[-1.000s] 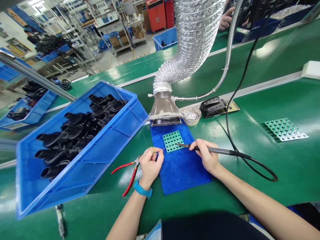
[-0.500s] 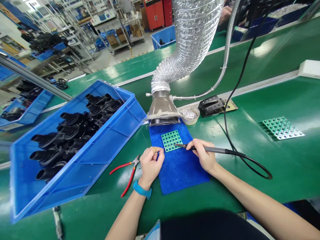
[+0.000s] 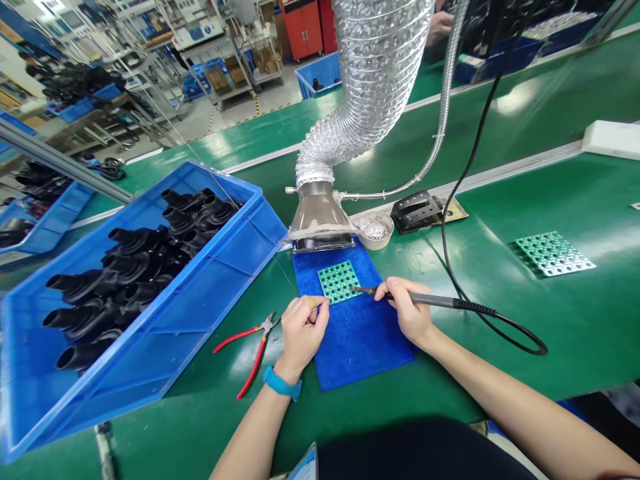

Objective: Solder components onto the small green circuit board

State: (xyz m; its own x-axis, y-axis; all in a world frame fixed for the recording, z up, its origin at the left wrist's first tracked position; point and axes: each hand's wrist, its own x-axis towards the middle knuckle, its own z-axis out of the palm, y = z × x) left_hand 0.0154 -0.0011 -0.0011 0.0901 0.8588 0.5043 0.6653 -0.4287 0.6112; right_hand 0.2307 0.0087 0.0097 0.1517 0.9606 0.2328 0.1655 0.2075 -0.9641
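My right hand (image 3: 407, 311) grips a black-handled soldering iron (image 3: 435, 301), and its narrow tip rests at the right edge of a small green circuit board (image 3: 339, 281). That board lies on a blue fabric mat (image 3: 361, 347). My left hand (image 3: 303, 335) is closed just left of the board, pinching a thin wire, probably solder, with a small tan piece showing at the fingertips. Red-handled pliers (image 3: 251, 345) lie on the green bench beside my left hand. The hands hide the mat's middle.
A blue crate (image 3: 150, 313) of black rubber parts fills the bench's left side. Ahead stand a metal fume hood (image 3: 320, 219) on a silver duct, a dish of metal wool (image 3: 375, 231) and a black iron stand (image 3: 415, 211). Another green board (image 3: 554, 253) lies right.
The whole scene has slid slightly left and up in view as my head turned. My hands stay at the board, with the iron tip still at its edge.
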